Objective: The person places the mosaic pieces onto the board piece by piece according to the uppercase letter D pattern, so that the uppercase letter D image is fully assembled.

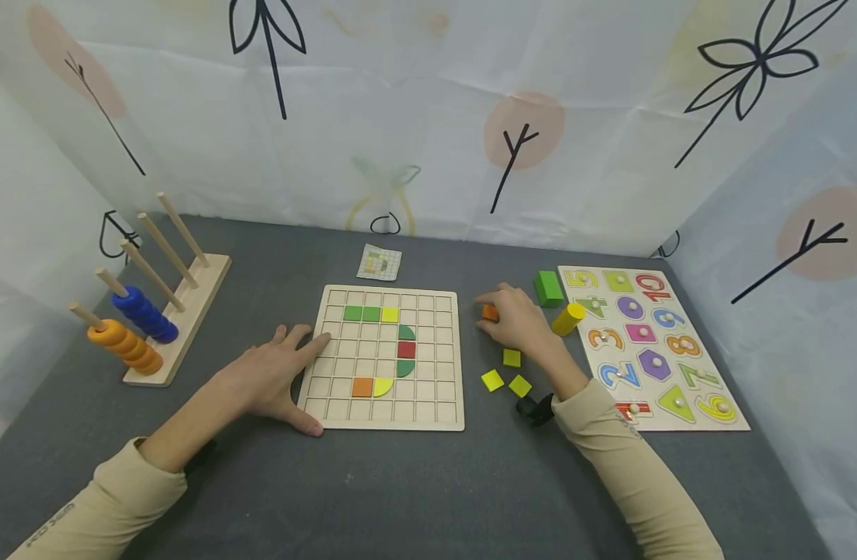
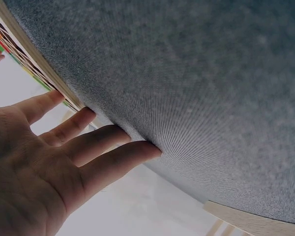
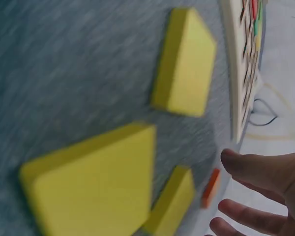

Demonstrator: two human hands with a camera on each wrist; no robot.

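Note:
A square wooden grid board (image 1: pixel 438 404) lies flat on the table, with several green, yellow, red and orange pieces set in its cells. My left hand (image 1: pixel 271 377) has its fingers spread along the board's left edge; the forefinger and thumb touch that edge. In the left wrist view, the other fingers of the left hand (image 2: pixel 64 152) reach down to the grey cloth. To the right of the board, my right hand (image 1: pixel 515 319) is over an orange tile (image 1: pixel 490 312). The right wrist view shows thumb and fingers parted near the orange tile (image 3: pixel 211 188), which lies on the cloth.
Yellow tiles (image 1: pixel 492 380) lie in front of the right hand. Nearby stand a green block (image 1: pixel 548 288) and a yellow cylinder (image 1: pixel 568 319). A number puzzle (image 1: pixel 708 373) lies at right, a peg stacker (image 1: pixel 208 276) stands at left, and a patterned card (image 1: pixel 379 263) lies behind the board.

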